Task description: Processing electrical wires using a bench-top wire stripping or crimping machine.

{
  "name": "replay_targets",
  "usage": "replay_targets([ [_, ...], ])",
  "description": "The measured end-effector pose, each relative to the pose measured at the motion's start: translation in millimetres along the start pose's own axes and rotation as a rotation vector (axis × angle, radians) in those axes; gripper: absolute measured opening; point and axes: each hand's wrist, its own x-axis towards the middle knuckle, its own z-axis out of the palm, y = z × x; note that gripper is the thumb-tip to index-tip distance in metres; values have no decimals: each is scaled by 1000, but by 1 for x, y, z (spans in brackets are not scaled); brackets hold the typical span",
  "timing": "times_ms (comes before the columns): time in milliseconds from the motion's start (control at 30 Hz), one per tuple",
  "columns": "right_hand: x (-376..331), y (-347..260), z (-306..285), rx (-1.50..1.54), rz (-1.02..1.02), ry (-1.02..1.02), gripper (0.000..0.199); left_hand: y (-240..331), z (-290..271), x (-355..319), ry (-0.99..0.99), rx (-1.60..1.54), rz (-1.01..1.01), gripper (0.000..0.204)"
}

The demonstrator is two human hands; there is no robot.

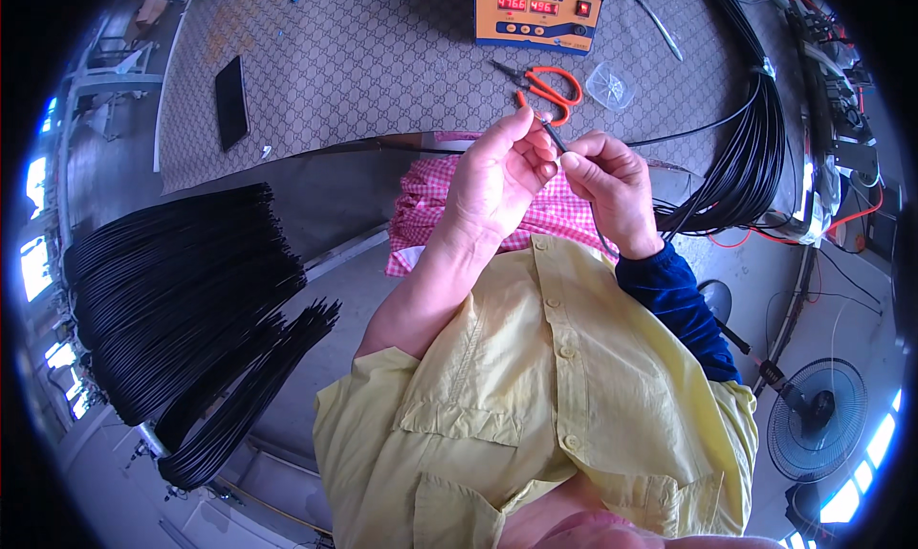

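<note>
A thin black cable (557,140) is held over the near edge of the table, between my two hands. My right hand (614,184) pinches it between thumb and fingers a little behind its end. At the cable's tip, the thumb and curled fingers of my left hand (499,174) close in; the tip itself is too small to make out. Just beyond my fingers lie snips (550,88) with orange handles and dark blades, untouched. To their right stands a small clear plastic dish (609,87).
An orange and blue box with red digital displays (535,18) stands at the back, a spoon (652,18) beside it. A black phone (231,104) lies left. Black cable bundles hang left (182,291) and right (760,152). A fan (818,420) is at lower right.
</note>
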Motion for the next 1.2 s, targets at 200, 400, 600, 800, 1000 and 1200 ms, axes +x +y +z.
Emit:
replay_targets([
  [200, 1, 0, 0, -6, 6, 21, 2, 2, -2, 0, 4, -34, -39, 16],
  [400, 2, -3, 3, -4, 36, 47, 5, -1, 2, 0, 46, 19, -7, 14],
  [600, 4, -21, -12, -121, 21, 28, 6, -4, 5, -1, 58, 68, 0, 15],
  [800, 23, -57, -49, -836, -215, 114, 10, -8, -15, 0, 55, 108, -29, 17],
  [1000, 50, -74, -90, -1502, -484, 85, 7, -21, -44, -4, 80, 216, -100, 16],
  [1200, 67, -71, -100, -1818, -426, 16, 7, -28, -54, -7, 140, 230, -140, 16],
])
